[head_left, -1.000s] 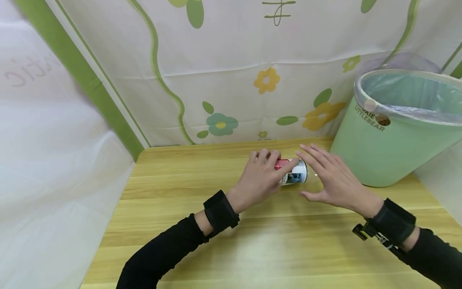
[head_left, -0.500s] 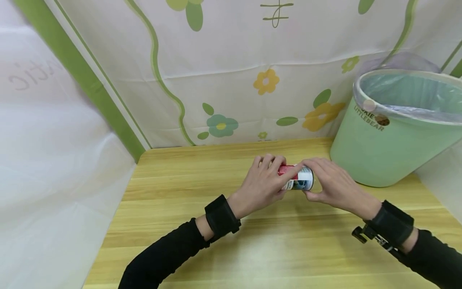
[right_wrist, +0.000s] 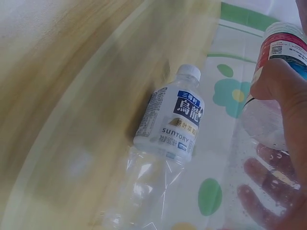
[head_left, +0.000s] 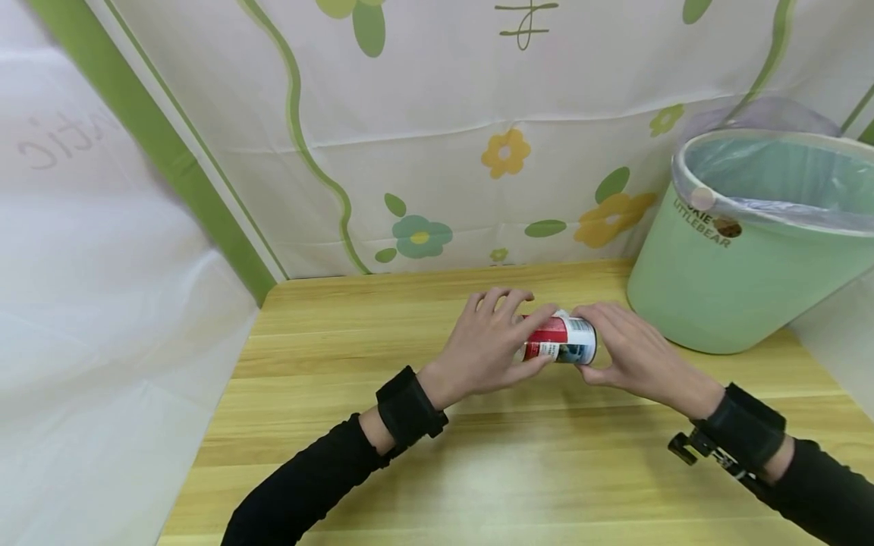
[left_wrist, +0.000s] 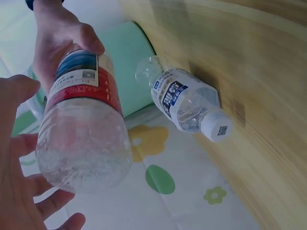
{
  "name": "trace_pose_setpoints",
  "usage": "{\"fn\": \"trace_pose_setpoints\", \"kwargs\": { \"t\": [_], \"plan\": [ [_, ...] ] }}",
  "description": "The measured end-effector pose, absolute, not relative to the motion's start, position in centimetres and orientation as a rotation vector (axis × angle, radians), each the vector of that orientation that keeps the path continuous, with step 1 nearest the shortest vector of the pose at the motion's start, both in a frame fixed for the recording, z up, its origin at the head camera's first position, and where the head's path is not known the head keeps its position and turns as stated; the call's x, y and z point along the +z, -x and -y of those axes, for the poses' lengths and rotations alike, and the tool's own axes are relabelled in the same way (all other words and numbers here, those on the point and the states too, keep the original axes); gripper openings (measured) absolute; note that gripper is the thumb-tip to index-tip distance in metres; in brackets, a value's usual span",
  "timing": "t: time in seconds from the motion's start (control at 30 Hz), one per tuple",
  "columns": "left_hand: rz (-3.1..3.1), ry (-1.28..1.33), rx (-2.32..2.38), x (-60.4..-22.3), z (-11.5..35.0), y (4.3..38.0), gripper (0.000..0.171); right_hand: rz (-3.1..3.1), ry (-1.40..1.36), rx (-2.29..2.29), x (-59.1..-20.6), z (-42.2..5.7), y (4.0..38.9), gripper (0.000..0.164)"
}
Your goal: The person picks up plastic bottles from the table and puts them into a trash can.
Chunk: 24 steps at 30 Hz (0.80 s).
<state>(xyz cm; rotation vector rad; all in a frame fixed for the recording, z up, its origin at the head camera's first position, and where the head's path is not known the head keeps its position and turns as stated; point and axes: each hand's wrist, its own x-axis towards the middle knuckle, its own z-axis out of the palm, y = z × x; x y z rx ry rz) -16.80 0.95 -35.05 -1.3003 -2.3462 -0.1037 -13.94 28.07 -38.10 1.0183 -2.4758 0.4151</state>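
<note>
A clear plastic bottle (head_left: 561,341) with a red, white and blue label lies crosswise between both hands in the head view. My right hand (head_left: 631,353) grips its right end; in the right wrist view the fingers (right_wrist: 261,172) show through the plastic. Around the other end, my left hand (head_left: 478,341) has its fingers spread and loosened, with a gap beside the bottle (left_wrist: 84,143) in the left wrist view. Below them lies a second clear bottle with a white cap and Suntory label (right_wrist: 175,120), hidden from the head view by the hands and first bottle.
A pale green bin (head_left: 717,296) lined with a clear bag stands at the right rear. The light wooden table (head_left: 382,326) ends at a white flowered curtain (head_left: 437,174). More clear plastic (right_wrist: 148,187) shows beyond the Suntory label.
The right hand has closed in from the right and taken hold of the bottle's end. The left hand has loosened its fingers from the bottle and shifted slightly left, uncovering more label.
</note>
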Motion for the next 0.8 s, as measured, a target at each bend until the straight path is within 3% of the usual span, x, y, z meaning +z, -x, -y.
{"fn": "trace_pose_setpoints", "kwargs": {
  "t": [0.3,0.8],
  "plan": [
    [2.485,1.192,-0.112,-34.8,1.0,17.7,0.068,2.499,-0.994,0.415,-38.3,-28.2,13.8,0.073],
    [2.779,0.826,-0.457,-36.7,8.9,19.3,0.066,2.545,-0.945,0.433,-38.5,-28.7,13.4,0.076]
  ]
}}
